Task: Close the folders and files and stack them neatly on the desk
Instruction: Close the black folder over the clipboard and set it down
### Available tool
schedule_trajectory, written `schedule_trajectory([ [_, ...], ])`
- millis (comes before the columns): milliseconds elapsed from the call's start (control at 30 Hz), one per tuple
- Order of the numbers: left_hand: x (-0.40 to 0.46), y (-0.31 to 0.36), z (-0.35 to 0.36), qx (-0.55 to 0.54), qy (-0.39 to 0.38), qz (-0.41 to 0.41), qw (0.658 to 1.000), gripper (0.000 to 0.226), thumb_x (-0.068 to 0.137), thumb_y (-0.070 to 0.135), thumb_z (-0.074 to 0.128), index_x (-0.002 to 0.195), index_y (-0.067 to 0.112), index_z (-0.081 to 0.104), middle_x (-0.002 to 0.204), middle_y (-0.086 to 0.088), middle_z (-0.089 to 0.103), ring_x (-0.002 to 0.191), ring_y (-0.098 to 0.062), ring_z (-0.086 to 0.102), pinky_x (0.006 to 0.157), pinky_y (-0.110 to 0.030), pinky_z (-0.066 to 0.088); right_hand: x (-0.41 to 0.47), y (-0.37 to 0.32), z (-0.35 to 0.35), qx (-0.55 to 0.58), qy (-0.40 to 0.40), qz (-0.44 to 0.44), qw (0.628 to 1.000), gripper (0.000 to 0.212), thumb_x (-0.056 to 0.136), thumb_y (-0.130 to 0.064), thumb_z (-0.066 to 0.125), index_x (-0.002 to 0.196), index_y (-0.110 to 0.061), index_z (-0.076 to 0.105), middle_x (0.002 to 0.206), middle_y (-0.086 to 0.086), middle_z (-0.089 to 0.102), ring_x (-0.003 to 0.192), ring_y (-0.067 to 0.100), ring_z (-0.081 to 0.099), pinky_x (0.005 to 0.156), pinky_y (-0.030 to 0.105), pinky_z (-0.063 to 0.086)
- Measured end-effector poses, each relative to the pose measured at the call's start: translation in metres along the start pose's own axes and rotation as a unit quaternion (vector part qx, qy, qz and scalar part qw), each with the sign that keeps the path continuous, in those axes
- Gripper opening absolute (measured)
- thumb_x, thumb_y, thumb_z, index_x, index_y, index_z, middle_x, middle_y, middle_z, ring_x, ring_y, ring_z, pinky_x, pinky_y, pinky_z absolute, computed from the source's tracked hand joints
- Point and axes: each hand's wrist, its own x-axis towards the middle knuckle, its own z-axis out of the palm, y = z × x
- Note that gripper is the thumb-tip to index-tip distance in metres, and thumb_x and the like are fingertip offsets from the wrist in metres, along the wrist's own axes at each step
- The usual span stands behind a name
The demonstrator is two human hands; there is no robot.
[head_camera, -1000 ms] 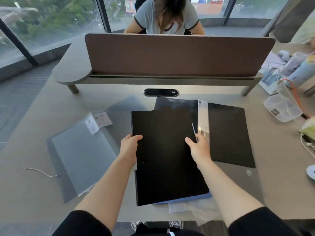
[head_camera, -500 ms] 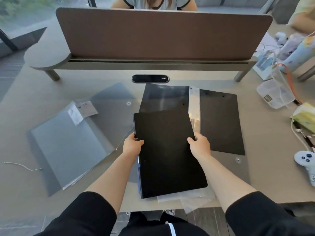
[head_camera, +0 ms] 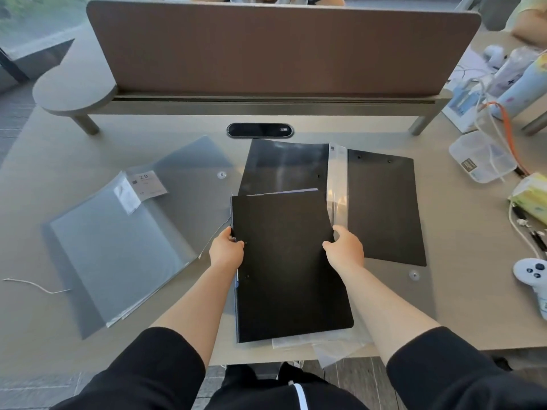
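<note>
A closed black folder lies in front of me at the desk's near edge, on top of a blue file and clear plastic sleeves. My left hand grips its left edge and my right hand grips its right edge. Behind it an open black folder is spread flat, with a clear sleeve standing along its spine. To the left an open translucent grey file with a white label lies flat on the desk.
A brown divider panel stands across the back, with a black cable port below it. At the right are a clear plastic box, tissue pack, cables and a white controller. A white string lies far left.
The black folder has come down and toward me, now squared over the blue file at the near edge. My head has tilted lower, so the person opposite is mostly out of view.
</note>
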Motion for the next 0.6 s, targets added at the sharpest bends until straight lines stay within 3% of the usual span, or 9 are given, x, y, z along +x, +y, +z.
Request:
schedule_trajectory([
  [100,-0.001,0.001,0.003,-0.029,0.014,-0.018,0.999,0.052,0.1,0.003,0.051,0.149,0.014,0.04,0.142,-0.009,0.056,0.122,-0.03,0.058,0.1,-0.039,0.049,0.0,-0.001,0.001,0.023,0.007,0.021,1.0,0.039,0.093,-0.019,0.06,0.131,-0.016,0.051,0.127,0.007,0.06,0.113,0.027,0.058,0.078,0.03,0.044],
  [200,-0.001,0.001,0.004,-0.05,0.02,-0.035,0.998,0.046,0.098,0.004,0.053,0.143,0.01,0.048,0.138,-0.011,0.058,0.113,-0.027,0.06,0.1,-0.04,0.048,0.001,-0.003,0.0,0.028,0.004,0.039,0.999,0.039,0.094,-0.021,0.06,0.131,-0.013,0.052,0.128,0.008,0.06,0.116,0.028,0.057,0.079,0.027,0.04],
  [367,0.001,-0.003,0.0,-0.059,0.017,-0.056,0.997,0.031,0.098,0.006,0.054,0.128,0.005,0.058,0.125,-0.013,0.064,0.098,-0.023,0.058,0.087,-0.034,0.048,0.0,-0.011,0.001,0.012,-0.01,0.039,0.999,0.036,0.093,-0.022,0.059,0.127,-0.01,0.056,0.128,0.008,0.061,0.116,0.029,0.058,0.081,0.031,0.044],
  [467,0.001,-0.006,-0.004,-0.063,0.018,-0.072,0.995,0.027,0.098,0.007,0.055,0.124,0.003,0.06,0.12,-0.013,0.065,0.095,-0.021,0.058,0.085,-0.033,0.047,-0.004,-0.011,0.005,0.002,-0.013,0.026,1.0,0.028,0.092,-0.022,0.06,0.117,-0.009,0.059,0.119,0.008,0.062,0.102,0.026,0.059,0.075,0.03,0.043],
  [600,0.003,-0.008,-0.007,-0.079,0.007,-0.088,0.993,0.028,0.098,0.008,0.057,0.125,0.003,0.06,0.12,-0.013,0.065,0.095,-0.021,0.058,0.096,-0.039,0.05,-0.009,-0.008,0.007,-0.004,-0.014,0.056,0.998,0.029,0.089,-0.027,0.063,0.112,-0.011,0.059,0.12,0.01,0.052,0.084,0.022,0.055,0.059,0.027,0.041],
])
